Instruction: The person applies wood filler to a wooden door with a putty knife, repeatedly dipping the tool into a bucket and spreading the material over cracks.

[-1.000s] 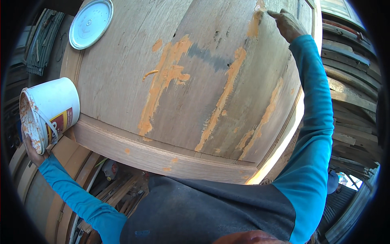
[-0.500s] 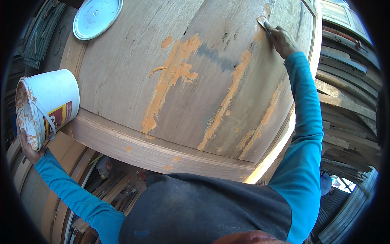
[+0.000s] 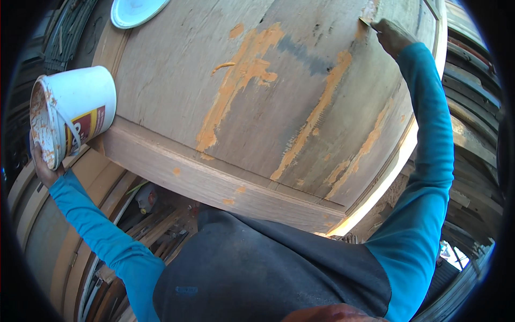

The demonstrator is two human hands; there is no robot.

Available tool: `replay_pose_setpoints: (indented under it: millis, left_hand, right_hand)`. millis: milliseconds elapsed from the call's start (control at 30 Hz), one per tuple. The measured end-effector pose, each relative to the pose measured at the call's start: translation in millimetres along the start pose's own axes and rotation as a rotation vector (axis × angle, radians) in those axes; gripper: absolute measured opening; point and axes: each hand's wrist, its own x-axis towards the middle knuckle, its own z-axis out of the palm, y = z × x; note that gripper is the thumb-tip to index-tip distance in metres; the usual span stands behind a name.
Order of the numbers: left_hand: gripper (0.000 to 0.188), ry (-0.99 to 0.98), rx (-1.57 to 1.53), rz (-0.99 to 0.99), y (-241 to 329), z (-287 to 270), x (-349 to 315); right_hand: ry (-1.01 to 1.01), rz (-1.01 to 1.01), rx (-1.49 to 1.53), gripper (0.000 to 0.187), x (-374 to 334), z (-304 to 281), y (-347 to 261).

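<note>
A wide wooden panel (image 3: 177, 91) with a raised frame lies in front of me, streaked with orange filler (image 3: 252, 59). At its far right, my right hand (image 3: 394, 36) is closed on a putty knife (image 3: 367, 22), whose blade meets the wood beside a filler smear. My left hand (image 3: 47, 166) grips the rim of a white plastic bucket (image 3: 88, 88), tipped on its side at the panel's left edge. Orange filler coats the inside of the bucket, and its thin handle hangs across the outside.
A white round lid (image 3: 137, 11) rests on the panel's far left corner. Stacked boards (image 3: 472, 123) stand along the right side. More timber (image 3: 64, 225) and a plastic container (image 3: 146, 198) lie below the panel on the left.
The whole view has shifted, so the panel and bucket sit higher and further right. My right hand stays near the same far filler streak, its wrist now turned more and the knife angled differently.
</note>
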Motion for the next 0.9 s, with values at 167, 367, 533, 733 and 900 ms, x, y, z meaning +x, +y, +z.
replay_pose_setpoints:
  millis: [167, 367, 533, 733, 900]
  left_hand:
    - [0.050, 0.005, -0.050, 0.086, 0.2, 19.9, -6.7]
    - [0.047, 0.033, -0.116, 0.060, 1.3, 24.6, -9.4]
    - [0.047, 0.002, -0.175, 0.076, -0.4, 28.1, -5.7]
    - [0.047, -0.020, -0.217, 0.097, -3.1, 32.7, -8.0]
    - [0.052, -0.048, -0.221, 0.101, -9.4, 27.5, -11.6]
  right_hand:
    - [0.019, -0.241, 0.163, 0.035, -71.6, 5.6, -17.8]
    - [0.097, -0.709, 0.188, 0.031, -99.4, -55.3, -233.6]
    - [0.245, -0.845, -0.118, 0.031, -71.6, -57.4, -291.8]
    - [-0.045, -0.576, -0.223, 0.027, -102.7, -74.5, -226.2]
    - [-0.262, -0.165, 0.690, 0.032, -148.5, -65.1, -183.7]
